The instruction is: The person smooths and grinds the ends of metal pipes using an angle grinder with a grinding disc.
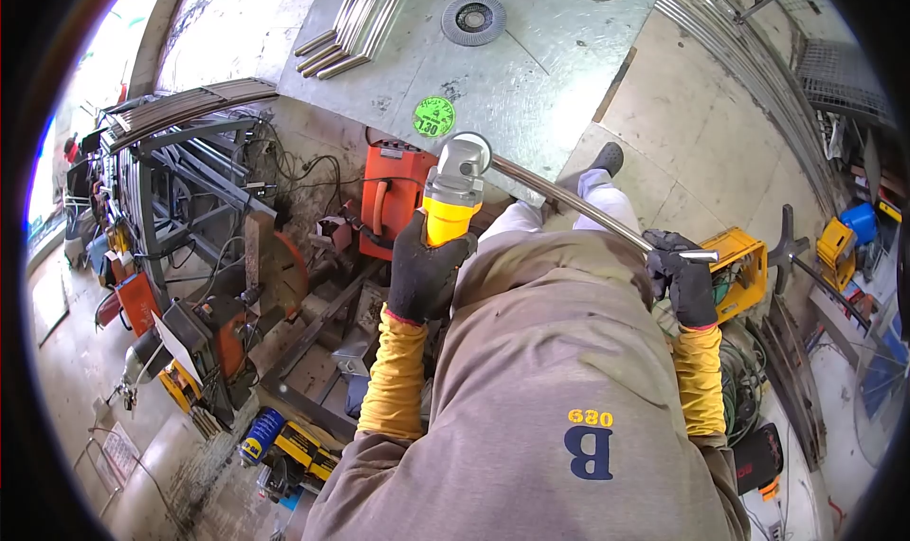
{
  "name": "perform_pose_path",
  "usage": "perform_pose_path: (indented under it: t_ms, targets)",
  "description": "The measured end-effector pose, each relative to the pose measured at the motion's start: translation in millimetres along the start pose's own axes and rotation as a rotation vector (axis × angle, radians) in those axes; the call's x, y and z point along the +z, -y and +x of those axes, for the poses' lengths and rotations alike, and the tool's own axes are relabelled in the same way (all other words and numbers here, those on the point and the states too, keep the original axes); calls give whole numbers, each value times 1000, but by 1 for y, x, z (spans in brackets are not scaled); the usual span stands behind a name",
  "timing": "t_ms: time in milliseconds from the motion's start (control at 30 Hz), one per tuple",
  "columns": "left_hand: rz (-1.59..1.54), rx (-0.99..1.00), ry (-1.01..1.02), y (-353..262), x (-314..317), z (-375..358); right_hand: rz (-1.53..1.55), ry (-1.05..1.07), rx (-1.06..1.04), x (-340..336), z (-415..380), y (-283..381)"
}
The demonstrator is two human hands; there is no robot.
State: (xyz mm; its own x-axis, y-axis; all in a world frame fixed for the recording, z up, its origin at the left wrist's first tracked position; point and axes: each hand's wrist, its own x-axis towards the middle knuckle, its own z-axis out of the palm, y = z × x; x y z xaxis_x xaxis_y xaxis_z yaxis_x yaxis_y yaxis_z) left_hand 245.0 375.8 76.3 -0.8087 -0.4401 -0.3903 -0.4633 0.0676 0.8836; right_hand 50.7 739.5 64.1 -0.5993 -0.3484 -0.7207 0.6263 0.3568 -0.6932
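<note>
A cluttered metal workshop, with a steel sheet (531, 76) up front. The left hand (422, 271) is wrapped around a yellow grinder (450, 200), its disc at the far end of a curved rod (569, 202). The right hand (682, 280) grips the rod's near end. How much is ground I cannot tell. There is open floor to the right; machines crowd the left.

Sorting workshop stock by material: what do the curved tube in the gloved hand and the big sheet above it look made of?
Curved tube: likely stainless or polished steel, since it looks smooth, bright and reflective. Sheet: probably galvanized steel, as it is dull grey with a mottled, spangled surface.
</note>
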Motion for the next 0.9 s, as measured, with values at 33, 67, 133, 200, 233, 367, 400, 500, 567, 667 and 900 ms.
perform_pose_path:
  t_ms: [33, 67, 133, 200, 233, 367, 400, 500, 567, 667, 900]
  targets:
    - [-49, -61, -37, 1, 2, 2, 1, -9, 32, -1, 0, 0]
    - [-98, -123, -75, 2, 3, 3, 1, -12, 32, -3, 1, -2]
    - [-92, -128, -52, -3, 2, 3, 93, 15, 76, -6, 3, -6]
    - [-81, -135, -32, -5, 0, 2, 110, 21, 101, -7, 6, -6]
    - [-85, -114, -39, -4, 1, 2, 127, 22, 127, -7, 6, -5]
    - [-125, -127, -55, 7, 2, 5, 104, -2, 146, -8, 7, -4]
    - [-125, -126, -57, 10, 0, 5, 148, 3, 190, -9, 7, -4]
    - [69, 95, 22, 17, -3, 3, 204, 25, 234, -14, 13, -11]
    - [7, 63, -54, 18, 1, 7, 216, 35, 230, -15, 15, -13]
    - [-167, -158, -109, 11, 0, 7, 207, 32, 277, -16, 18, -13]
    - [-139, -120, -104, 16, -3, 5, 369, 70, 389, -21, 21, -17]
